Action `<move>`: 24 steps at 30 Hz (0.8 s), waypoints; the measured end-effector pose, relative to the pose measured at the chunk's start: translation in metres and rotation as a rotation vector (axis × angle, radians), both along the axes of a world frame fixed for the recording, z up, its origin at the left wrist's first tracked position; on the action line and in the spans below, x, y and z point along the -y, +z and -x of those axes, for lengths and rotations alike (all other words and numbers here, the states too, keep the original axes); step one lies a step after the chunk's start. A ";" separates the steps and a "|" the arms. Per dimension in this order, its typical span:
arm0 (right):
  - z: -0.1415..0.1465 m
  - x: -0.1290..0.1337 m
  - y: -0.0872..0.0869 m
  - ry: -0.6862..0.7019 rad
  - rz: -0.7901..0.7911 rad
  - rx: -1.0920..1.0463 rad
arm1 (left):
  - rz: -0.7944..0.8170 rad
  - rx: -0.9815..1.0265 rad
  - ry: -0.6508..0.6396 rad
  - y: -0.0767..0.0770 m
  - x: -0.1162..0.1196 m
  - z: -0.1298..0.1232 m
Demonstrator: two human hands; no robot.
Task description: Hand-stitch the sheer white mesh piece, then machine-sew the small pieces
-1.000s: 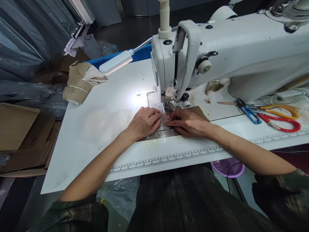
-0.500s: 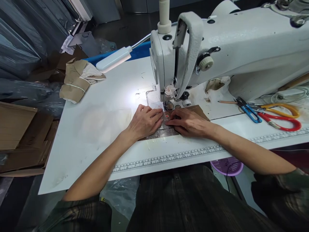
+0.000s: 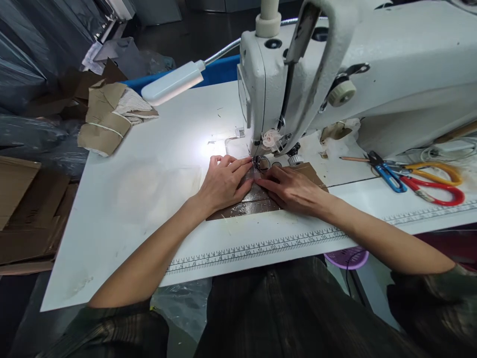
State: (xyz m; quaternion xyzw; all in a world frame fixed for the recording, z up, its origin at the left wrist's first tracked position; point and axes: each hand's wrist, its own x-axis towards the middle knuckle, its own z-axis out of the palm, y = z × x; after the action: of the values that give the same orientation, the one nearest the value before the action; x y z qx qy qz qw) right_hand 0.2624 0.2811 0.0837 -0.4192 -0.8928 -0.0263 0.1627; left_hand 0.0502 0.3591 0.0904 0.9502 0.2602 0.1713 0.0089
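A brown sheet with a shiny, clear plastic-like layer (image 3: pixel 257 208) lies on the sewing machine bed, beneath the needle area. My left hand (image 3: pixel 225 184) rests flat on its left part, fingers stretched out and fingertips close to the presser foot (image 3: pixel 256 161). On the other side, my right hand (image 3: pixel 294 189) has its fingers curled together at the sheet, close to the needle. What lies under those fingers is hidden. Both thumbs reach toward each other just in front of the foot. The white sewing machine (image 3: pixel 257 89) stands over the work.
A lamp (image 3: pixel 173 83) lights the white table (image 3: pixel 122 238). To the right lie blue snips (image 3: pixel 389 173), red-handled scissors (image 3: pixel 436 193) and a pencil (image 3: pixel 352 158). A tied brown bundle (image 3: pixel 106 124) sits back left. A printed ruler (image 3: pixel 261 247) runs along the front edge.
The camera view has shifted closer to the machine. A small red mark seen between my hands before is now out of sight. My hands stay at the sheet, their fingertips nearer the presser foot.
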 end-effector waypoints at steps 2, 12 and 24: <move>0.000 0.001 -0.001 -0.012 0.006 -0.011 | 0.007 0.019 -0.009 -0.001 0.000 0.001; 0.002 0.006 -0.001 -0.056 0.050 -0.099 | -0.068 0.027 -0.073 -0.003 0.001 0.003; 0.000 0.006 -0.007 -0.049 0.079 -0.241 | -0.081 0.034 -0.088 0.000 0.001 0.002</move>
State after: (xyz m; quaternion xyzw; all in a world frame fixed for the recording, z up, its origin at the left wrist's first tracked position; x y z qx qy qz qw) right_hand 0.2620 0.2754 0.0768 -0.4471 -0.8565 0.0555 0.2517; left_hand 0.0482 0.3580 0.0900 0.9573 0.2107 0.1973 -0.0175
